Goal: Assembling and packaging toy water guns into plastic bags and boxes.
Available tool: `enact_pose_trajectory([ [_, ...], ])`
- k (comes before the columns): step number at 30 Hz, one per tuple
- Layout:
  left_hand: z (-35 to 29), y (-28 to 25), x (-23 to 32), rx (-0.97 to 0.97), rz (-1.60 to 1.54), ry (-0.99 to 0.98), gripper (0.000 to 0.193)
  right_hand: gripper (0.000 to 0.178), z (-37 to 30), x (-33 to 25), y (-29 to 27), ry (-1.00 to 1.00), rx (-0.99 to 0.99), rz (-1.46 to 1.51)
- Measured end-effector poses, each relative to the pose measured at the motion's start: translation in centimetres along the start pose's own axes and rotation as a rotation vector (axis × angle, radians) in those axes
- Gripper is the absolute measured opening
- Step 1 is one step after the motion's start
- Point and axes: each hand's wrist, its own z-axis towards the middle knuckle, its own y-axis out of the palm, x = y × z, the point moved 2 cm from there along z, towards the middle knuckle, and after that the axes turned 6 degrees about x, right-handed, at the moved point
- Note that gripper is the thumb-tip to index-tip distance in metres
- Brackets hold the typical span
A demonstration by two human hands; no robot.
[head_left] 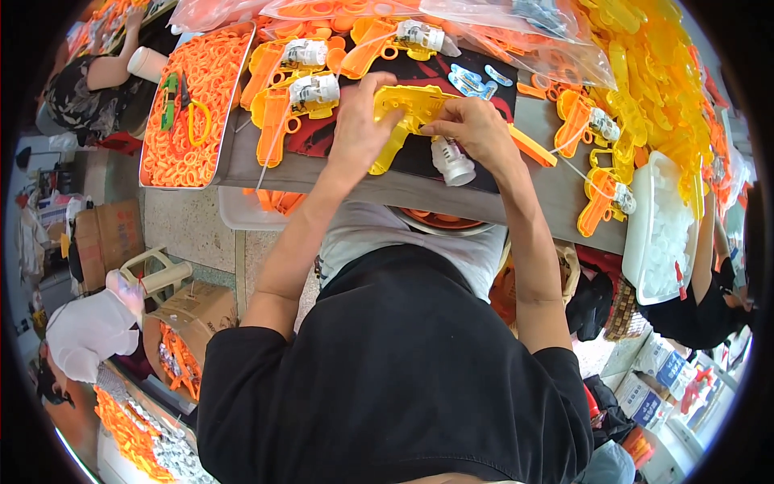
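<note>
My left hand (360, 125) grips a yellow plastic toy gun shell (409, 98) by its left end, thumb across the inner side. The shell's open, ribbed inside faces me and its grip part hangs downward. At its right part, my right hand (481, 133) is closed, with thumb and forefinger pinched together against the inside. Whatever lies between those fingertips is too small to make out. Just below the right hand, a clear and white cylinder unit (453, 161) rests on the dark mat. An orange strip-shaped part (532, 147) lies to the right of that hand.
Part-built orange and yellow toy guns (314, 90) with white cords lie left and right. A tray of orange rings (193, 113) holds green cutters (170, 101). Blue stickers (472, 81) lie behind. Yellow shells (645, 89) are heaped at right, above a white bin (642, 234) of clear parts.
</note>
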Motion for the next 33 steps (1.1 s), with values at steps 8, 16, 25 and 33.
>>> enact_pose_trajectory([
  [8,-2.1,0.4,1.3,0.053,0.211,0.119,0.014,0.029,-1.7,-0.3,-1.8,-0.165,0.298,-0.037],
  [16,-0.4,1.2,1.9,-0.028,0.264,0.075,0.020,0.034,-9.7,8.1,-6.9,0.037,0.516,-0.642],
  [25,-0.2,2.7,1.8,-0.049,0.400,0.061,0.018,0.022,-6.0,1.1,-8.0,-0.125,0.707,-0.086],
  [33,-1.0,-2.5,3.5,-0.118,-0.560,-0.586,0.048,0.044,-7.6,-2.9,-0.5,-0.996,0.609,-0.362],
])
